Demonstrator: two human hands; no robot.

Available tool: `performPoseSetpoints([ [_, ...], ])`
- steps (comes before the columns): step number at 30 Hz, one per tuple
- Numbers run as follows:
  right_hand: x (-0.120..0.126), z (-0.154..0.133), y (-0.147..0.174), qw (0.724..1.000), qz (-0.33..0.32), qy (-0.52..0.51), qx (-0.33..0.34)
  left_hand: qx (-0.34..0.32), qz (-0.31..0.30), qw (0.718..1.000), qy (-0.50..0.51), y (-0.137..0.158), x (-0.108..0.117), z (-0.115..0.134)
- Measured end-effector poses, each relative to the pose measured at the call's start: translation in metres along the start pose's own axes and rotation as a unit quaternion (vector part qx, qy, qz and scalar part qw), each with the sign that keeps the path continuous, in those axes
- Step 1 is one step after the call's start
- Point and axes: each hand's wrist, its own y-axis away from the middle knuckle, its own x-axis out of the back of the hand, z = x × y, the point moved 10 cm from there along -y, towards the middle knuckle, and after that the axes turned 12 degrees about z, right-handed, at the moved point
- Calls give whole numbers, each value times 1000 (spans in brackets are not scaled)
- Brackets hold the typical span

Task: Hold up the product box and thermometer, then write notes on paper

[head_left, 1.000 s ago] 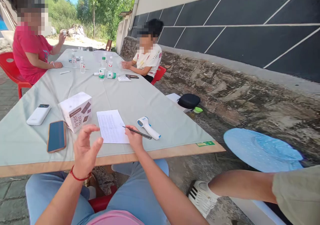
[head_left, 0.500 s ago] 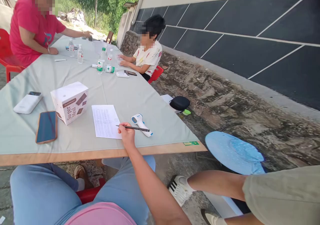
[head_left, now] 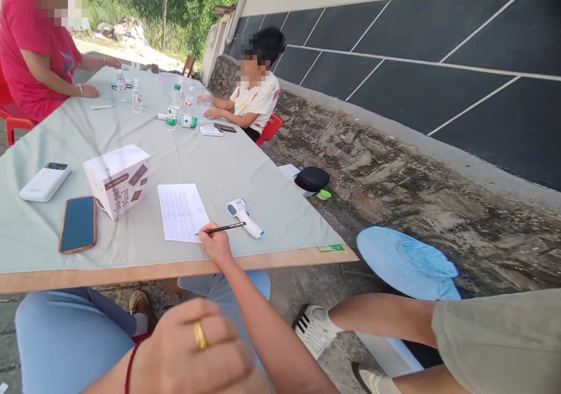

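Observation:
A black pen (head_left: 228,227) is gripped in my right hand (head_left: 215,245). Its tip points left over the lower right part of a sheet of paper (head_left: 179,210) with rows of writing. To the right of this hand lies a white and blue infrared thermometer (head_left: 245,218). Close to the camera, my left hand (head_left: 197,353) is raised above my lap, fingers curled in, a gold ring on one and a red cord at the wrist. It is blurred, and its fingertips and anything inside them are hidden. Left of the paper stands a white box (head_left: 118,180) with brown print.
A phone (head_left: 79,224) and a white power bank (head_left: 45,183) lie at the left. Several water bottles (head_left: 173,110) are farther back. Two people sit at the far part of the table (head_left: 245,166). At the right are another person's legs and a light blue hat (head_left: 403,259).
My left hand has come into view at the bottom, near the camera. The right hand has shifted slightly left and down with the pen. The person in pink has drawn the outstretched arm back.

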Motion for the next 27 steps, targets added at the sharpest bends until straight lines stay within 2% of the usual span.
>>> performPoseSetpoints([
  [2,1,-3,0,1000,5,2,15,1,5,998,-62,-7,-31,-50],
  [5,3,-6,2,999,11,12,31,24,4,994,-109,-2,-71,-118],
  [8,2,-8,4,999,7,22,39,21,-29,981,-190,14,-96,-151],
  [12,3,-9,4,999,9,27,46,15,-60,973,-221,24,-106,-153],
  [27,-3,-6,6,997,-18,39,70,14,-54,960,-275,26,-108,-156],
])
